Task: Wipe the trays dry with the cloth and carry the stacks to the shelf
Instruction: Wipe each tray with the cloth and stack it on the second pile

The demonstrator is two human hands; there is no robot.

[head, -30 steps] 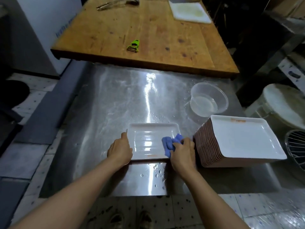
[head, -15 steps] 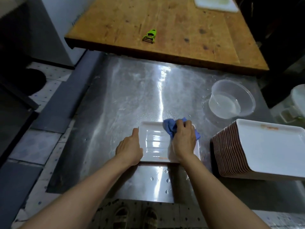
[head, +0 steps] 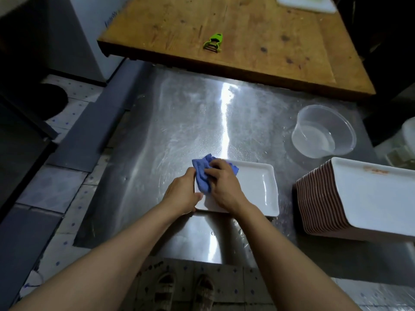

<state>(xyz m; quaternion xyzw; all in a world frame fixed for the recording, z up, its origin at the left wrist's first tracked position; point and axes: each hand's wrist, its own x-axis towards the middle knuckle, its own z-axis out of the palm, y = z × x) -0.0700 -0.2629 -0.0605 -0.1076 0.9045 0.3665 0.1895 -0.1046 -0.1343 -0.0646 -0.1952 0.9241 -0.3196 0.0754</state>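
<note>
A white rectangular tray (head: pixel 256 189) lies flat on the steel counter (head: pixel 179 131). My left hand (head: pixel 183 193) grips the tray's left edge. My right hand (head: pixel 224 185) holds a blue cloth (head: pixel 202 176) and presses it on the tray's left part, close to my left hand. To the right stands a tall stack of trays (head: pixel 350 198), white on top with brown sides, leaning a little.
A clear plastic bowl (head: pixel 323 131) with some water sits behind the stack. A wooden table (head: pixel 235 32) lies beyond the counter with a green peeler (head: pixel 213 42) on it. Water drops dot the counter's near edge. Tiled floor lies to the left.
My right hand has swept the cloth from the tray's right side across to its far left corner. My left hand has stayed on the left edge.
</note>
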